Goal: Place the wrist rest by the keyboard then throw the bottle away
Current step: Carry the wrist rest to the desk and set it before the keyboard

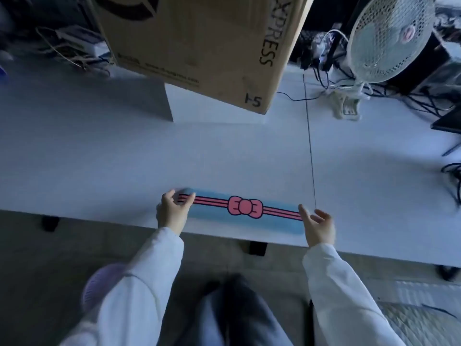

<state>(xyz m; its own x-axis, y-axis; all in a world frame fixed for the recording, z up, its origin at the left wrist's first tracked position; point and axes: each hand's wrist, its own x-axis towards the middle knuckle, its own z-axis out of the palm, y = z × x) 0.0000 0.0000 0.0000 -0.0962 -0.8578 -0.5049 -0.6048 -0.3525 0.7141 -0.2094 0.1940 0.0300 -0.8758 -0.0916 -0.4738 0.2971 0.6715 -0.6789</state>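
We pinch the rest at both ends, left hand clamped, right hand fingers loosely apart at its edge. Looks light, soft, bendy; hold both ends.

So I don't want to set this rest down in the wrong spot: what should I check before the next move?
1. Left hand grips the wrist rest at its end: ok.
2. Right hand grips the other end: cannot tell; fingers look open, touching at most.
3. Rest lies level near the table edge: ok.
4. Keyboard in view to align with: not ok, none visible.
5. Bottle located: not ok, none visible.
6. Box clear of the rest: ok.
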